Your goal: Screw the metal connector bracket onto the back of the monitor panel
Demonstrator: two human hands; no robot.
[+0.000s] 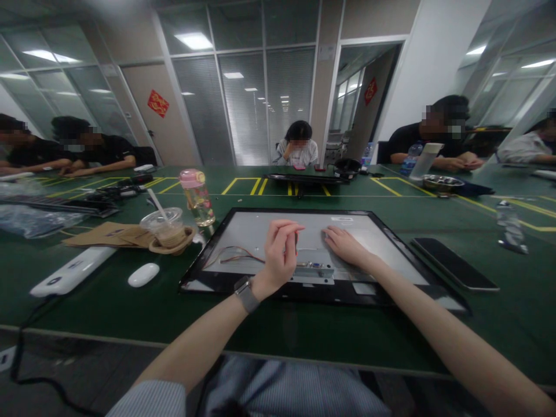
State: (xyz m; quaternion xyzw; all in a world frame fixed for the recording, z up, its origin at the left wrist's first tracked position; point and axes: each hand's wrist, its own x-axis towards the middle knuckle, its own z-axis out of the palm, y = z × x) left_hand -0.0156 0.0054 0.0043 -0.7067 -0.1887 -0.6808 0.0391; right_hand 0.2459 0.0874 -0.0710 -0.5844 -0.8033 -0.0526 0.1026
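Note:
A flat panel [243,226] with a black frame and grey back lies on the green table in front of me. My left hand [281,252], with a watch on its wrist, is raised over the panel's middle. Its fingers are closed around a small tool [296,242] with a red part, mostly hidden by the fingers. Just below and right of that hand is a metal bracket [315,271] with connectors. Thin wires [238,250] run to the left from it. My right hand [345,244] rests on the grey back, its fingers stretched out and holding nothing.
Left of the panel stand a pink-capped bottle [197,197], an iced drink cup [163,226], a white mouse [143,274] and a white power strip [73,271]. A phone [454,263] lies at the right. Several people sit across the table, near another dark panel [306,179].

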